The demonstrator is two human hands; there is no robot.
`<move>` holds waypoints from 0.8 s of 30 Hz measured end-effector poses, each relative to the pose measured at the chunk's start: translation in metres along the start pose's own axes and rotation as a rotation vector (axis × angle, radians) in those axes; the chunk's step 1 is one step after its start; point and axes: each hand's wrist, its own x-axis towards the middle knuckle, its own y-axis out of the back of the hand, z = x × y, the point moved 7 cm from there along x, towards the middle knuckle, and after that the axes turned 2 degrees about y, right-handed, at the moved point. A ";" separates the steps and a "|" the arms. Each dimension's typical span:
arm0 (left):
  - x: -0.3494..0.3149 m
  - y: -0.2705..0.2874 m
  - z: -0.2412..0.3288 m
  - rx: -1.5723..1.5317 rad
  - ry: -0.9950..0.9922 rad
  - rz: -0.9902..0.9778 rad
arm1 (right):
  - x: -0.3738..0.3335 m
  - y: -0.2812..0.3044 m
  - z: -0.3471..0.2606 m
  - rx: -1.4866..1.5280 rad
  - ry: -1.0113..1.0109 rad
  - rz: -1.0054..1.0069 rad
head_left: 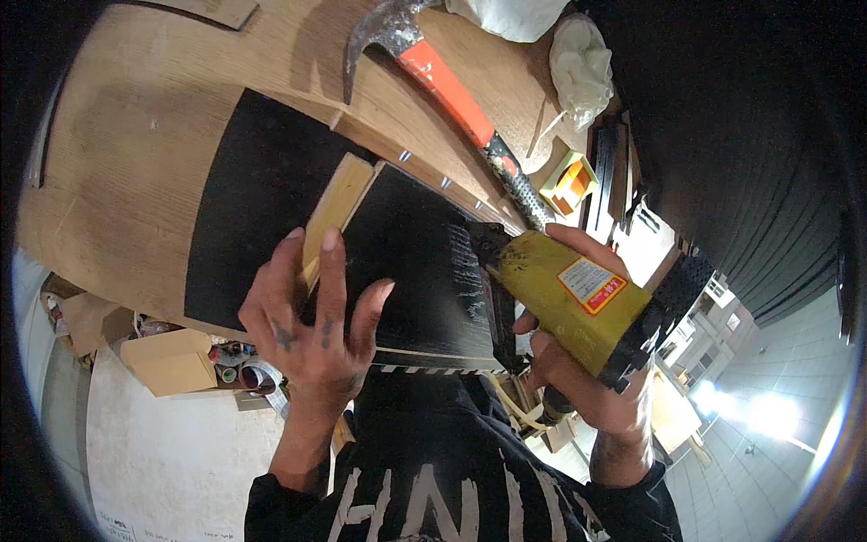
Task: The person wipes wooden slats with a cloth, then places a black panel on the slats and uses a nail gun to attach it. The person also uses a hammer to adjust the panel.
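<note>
My left hand [316, 325] lies spread on a black board [411, 262]. Its fingertips press a short pale wood strip [336, 210], which stands across the board's black surface. Nothing is gripped in that hand. My right hand [573, 379] is closed round a yellow-green nail gun [573, 294] with a red and white label and black ends. The tool's dark nose meets the board's right edge, where pale scuffs mark the black face. Part of its handle is hidden behind my fingers. A second black piece [253, 203] lies left of the strip.
A claw hammer [447, 90] with an orange and black handle lies beyond the board on the wooden table [135, 181]. White plastic bags [580, 72] and a small open yellow box [571, 183] are at the far right. Lower left is a cardboard box [170, 361].
</note>
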 end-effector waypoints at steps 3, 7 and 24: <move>-0.002 -0.001 -0.001 -0.019 0.018 -0.002 | 0.001 -0.003 -0.007 0.092 -0.097 0.023; 0.002 0.005 0.001 -0.030 0.036 -0.042 | 0.013 -0.010 -0.015 0.145 -0.036 0.020; -0.001 0.002 -0.003 -0.098 0.036 0.036 | 0.025 -0.018 -0.042 0.152 -0.071 0.011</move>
